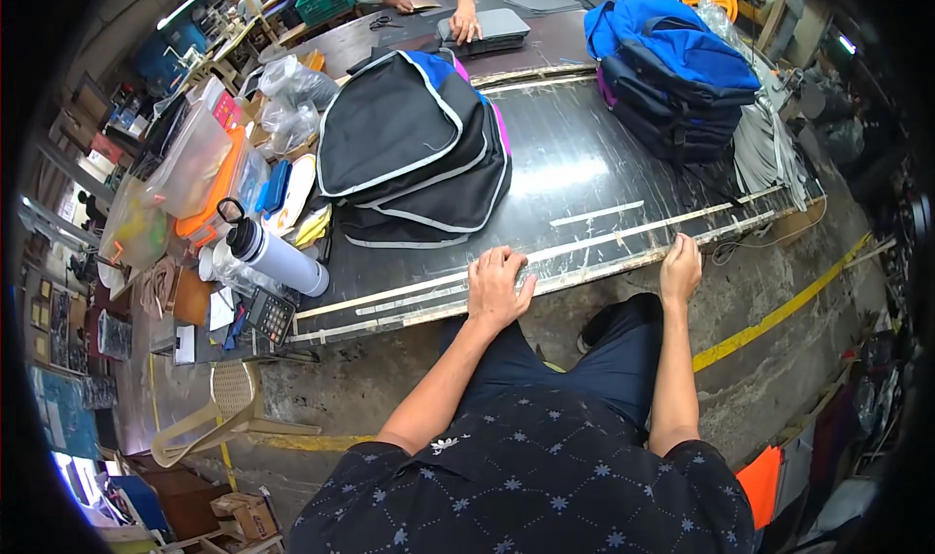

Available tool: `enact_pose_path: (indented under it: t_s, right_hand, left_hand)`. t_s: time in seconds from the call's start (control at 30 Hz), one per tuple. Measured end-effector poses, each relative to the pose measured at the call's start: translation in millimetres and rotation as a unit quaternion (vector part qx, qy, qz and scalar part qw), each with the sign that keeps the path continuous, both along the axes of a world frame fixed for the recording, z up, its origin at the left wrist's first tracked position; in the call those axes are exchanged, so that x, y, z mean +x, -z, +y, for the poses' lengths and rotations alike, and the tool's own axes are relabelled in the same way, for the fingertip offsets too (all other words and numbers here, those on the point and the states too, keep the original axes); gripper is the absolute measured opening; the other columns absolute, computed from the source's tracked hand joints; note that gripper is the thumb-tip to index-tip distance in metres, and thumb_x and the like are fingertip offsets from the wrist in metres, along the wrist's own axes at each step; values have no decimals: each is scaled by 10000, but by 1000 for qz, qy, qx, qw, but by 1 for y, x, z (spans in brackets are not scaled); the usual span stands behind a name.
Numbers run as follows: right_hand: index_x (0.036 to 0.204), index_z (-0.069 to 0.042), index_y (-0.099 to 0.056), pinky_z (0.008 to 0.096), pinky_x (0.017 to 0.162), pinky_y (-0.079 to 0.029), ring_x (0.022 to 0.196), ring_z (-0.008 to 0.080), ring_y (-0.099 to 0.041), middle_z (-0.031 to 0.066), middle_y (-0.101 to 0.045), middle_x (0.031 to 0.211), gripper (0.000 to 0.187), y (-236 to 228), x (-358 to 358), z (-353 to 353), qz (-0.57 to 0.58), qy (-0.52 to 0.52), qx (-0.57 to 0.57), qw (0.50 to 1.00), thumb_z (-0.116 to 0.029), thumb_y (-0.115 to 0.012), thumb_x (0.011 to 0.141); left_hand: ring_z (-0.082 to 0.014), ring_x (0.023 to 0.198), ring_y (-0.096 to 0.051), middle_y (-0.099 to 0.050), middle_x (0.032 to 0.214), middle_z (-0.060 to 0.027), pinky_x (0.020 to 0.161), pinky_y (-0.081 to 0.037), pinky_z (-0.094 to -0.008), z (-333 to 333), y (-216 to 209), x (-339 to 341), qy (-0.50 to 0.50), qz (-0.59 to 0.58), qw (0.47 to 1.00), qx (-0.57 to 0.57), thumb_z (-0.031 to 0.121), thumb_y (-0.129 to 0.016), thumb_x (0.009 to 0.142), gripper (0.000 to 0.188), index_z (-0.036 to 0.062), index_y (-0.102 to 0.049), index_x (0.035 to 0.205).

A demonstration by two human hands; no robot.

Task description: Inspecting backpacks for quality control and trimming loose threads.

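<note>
My left hand (499,286) lies on the front edge of a dark table (560,165). Its fingers are slightly bent and apart, with nothing held. Farther right, my right hand (680,270) is at the same edge with its fingers curled in, and nothing shows in it. Beyond my left hand a black fabric bag piece (394,126) with grey-bound edges and pink sides lies on the table, apart from my fingers. A blue and dark navy backpack (672,77) stands at the far right, touched by neither hand.
On the left are a pale lavender bottle (282,257), a calculator (270,315) and clear plastic boxes (190,155). Across the table a person's hand (466,23) rests on stacked grey sheets (492,28), near scissors (384,22). A plastic chair (234,398) stands lower left.
</note>
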State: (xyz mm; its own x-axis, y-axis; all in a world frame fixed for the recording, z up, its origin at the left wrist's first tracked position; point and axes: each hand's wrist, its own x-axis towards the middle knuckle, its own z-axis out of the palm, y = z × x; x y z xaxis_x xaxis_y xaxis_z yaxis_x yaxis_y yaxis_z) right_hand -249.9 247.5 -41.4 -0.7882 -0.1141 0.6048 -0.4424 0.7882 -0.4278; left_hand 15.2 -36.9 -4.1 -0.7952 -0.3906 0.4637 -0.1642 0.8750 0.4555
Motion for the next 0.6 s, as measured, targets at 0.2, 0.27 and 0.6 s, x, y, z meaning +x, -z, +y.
enact_pose_path:
  t_s: [0.2,0.27,0.6]
  right_hand:
    - [1237,1,-687,346,831,-577,919,185,-714,105,-756,1084,318,19,21,21,-90,-50,-295,950,-254,-504,1189]
    - [1274,-4,-672,308,810,-573,911,128,-669,47,-725,1066,338,17,44,14,-201,-62,-434,876,-289,-508,1193]
    - [1248,-81,-690,244,662,-587,832,33,-605,-47,-661,1018,283,2,104,34,-218,-69,-473,851,-310,-733,1088]
  left_hand:
    - [-366,1303,-615,-711,1266,-118,1064,-428,-522,-52,-63,-20,-51,148,981,-118,196,-832,804,427,122,-724,1211]
    - [-387,1451,-523,-650,1433,-143,1154,-376,-542,-91,-96,-32,-115,159,964,-178,245,-826,824,620,104,-660,1404]
    - [-259,1126,-753,-803,1169,-43,1092,-467,-619,-143,-160,-129,-26,217,956,-197,173,-672,1008,267,195,-794,1244]
